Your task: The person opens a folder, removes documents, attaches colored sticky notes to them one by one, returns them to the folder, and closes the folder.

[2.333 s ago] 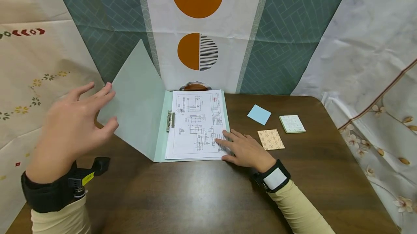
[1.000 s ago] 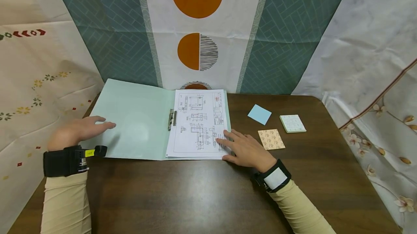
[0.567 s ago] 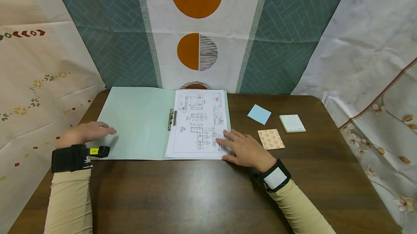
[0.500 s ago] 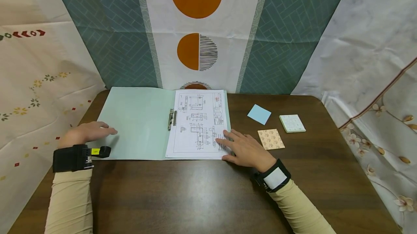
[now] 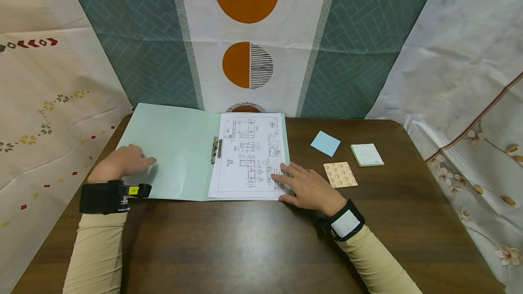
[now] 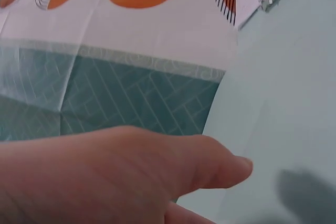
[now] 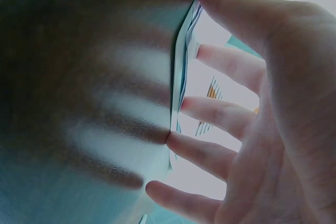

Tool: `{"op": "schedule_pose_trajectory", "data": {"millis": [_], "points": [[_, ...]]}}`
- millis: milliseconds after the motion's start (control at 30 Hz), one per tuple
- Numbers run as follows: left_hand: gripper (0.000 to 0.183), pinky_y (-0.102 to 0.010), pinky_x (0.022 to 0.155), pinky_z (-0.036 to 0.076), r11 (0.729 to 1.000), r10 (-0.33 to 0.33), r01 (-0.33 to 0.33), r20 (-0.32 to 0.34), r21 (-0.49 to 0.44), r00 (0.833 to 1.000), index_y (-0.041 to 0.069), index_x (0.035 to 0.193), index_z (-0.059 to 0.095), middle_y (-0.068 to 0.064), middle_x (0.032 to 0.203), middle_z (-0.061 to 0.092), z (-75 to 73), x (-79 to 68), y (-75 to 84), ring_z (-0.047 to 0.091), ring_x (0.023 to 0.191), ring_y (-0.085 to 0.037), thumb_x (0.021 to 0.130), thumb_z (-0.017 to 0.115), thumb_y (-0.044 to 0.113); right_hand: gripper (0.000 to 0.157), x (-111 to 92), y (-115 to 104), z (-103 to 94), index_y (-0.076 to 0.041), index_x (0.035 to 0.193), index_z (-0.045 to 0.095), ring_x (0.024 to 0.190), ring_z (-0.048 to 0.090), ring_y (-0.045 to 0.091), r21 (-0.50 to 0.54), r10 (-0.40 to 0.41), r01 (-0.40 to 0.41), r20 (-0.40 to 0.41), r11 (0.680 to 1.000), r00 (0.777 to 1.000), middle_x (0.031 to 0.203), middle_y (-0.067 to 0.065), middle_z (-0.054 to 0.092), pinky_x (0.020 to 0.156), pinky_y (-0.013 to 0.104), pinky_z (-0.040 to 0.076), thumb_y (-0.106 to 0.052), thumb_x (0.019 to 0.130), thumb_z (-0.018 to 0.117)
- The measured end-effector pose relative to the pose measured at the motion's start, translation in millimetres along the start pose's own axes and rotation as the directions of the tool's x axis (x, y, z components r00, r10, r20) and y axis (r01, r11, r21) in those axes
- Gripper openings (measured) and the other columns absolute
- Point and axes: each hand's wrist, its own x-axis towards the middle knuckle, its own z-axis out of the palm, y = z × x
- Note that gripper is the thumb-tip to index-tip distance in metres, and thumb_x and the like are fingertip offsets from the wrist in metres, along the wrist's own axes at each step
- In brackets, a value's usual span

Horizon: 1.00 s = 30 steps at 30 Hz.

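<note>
A pale green clip folder (image 5: 171,148) lies spread on the table, its left cover tilted slightly up. Sheets with technical drawings (image 5: 245,162) sit under the metal clip (image 5: 214,150). My left hand (image 5: 124,162) is over the cover's lower left part, thumb pointing right and casting a shadow; in the left wrist view the thumb (image 6: 215,163) shows and the other fingers are mostly hidden. My right hand (image 5: 308,189) rests with spread fingers on the lower right corner of the sheets. The right wrist view shows its fingertips (image 7: 176,139) along the edge of the folder.
Right of the folder lie a light blue sticky note (image 5: 325,143), a beige patterned square (image 5: 340,175) and a whitish square pad (image 5: 367,155). The brown table (image 5: 229,253) is bordered by hanging patterned cloths at the back (image 5: 351,57) and both sides.
The folder's cover swung down to the left until flat under my left hand. Since then that hand has shifted a little right and up, and the cover's outer edge has risen slightly. My right hand stayed put.
</note>
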Motion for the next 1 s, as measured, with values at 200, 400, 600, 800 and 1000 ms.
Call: {"op": "schedule_pose_trajectory", "data": {"millis": [200,400,600,800,1000], "points": [[0.061,-0.067,0.097,0.056,0.994,0.106,-0.1,-0.193,0.038,0.975,-0.015,0.135,0.067,-0.046,0.135,0.065,13.2,13.9,5.3,0.065,0.115,-0.058,0.108,0.059,0.039,0.062,0.1,0.1,0.1,-0.02,0.162,0.063,0.159,0.056,0.047,0.013,0.005,-0.005,0.011,1.0,1.0,0.17,0.02,0.058,0.112,0.068,0.059,-0.044,0.106,0.078],[0.057,-0.097,0.108,0.039,0.99,0.141,-0.135,-0.169,0.046,0.976,-0.006,0.151,0.061,-0.05,0.169,0.034,3.4,-6.6,68.2,0.035,0.154,-0.074,0.108,0.059,0.032,0.062,-0.7,0.1,-0.4,-0.02,0.161,0.064,0.159,0.056,0.046,0.011,0.005,-0.005,0.005,1.0,1.0,0.17,0.02,0.058,0.111,0.069,0.059,-0.044,0.106,0.078],[0.051,-0.097,0.108,0.039,0.975,0.221,-0.216,-0.137,0.054,0.966,-0.004,0.147,0.068,-0.044,0.168,0.044,11.9,-12.7,110.9,0.041,0.157,-0.069,0.109,0.061,0.029,0.063,-0.4,-0.3,-0.3,-0.02,0.162,0.063,0.159,0.055,0.046,0.009,0.006,-0.006,0.01,1.0,1.0,0.171,0.019,0.058,0.112,0.069,0.058,-0.044,0.106,0.078],[0.051,-0.061,0.108,0.059,0.936,0.352,-0.353,-0.029,-0.018,0.935,-0.001,0.152,0.067,-0.031,0.158,0.065,24.9,-12.4,138.2,0.067,0.137,-0.048,0.109,0.066,0.027,0.063,-0.9,-0.2,-0.3,-0.02,0.162,0.063,0.159,0.055,0.046,0.004,0.007,-0.007,0.005,1.0,1.0,0.17,0.019,0.058,0.112,0.067,0.059,-0.044,0.106,0.078],[0.048,-0.046,0.088,0.059,0.93,0.367,-0.368,0.049,0.004,0.929,0.013,0.147,0.076,-0.029,0.158,0.066,38.4,-14.2,156.4,0.07,0.125,-0.041,0.101,0.076,0.028,0.062,-0.6,-0.5,-0.3,-0.02,0.161,0.064,0.158,0.056,0.046,-0.005,-0.001,0.001,-0.004,1.0,1.0,0.169,0.019,0.059,0.11,0.066,0.06,-0.044,0.106,0.078]]}}
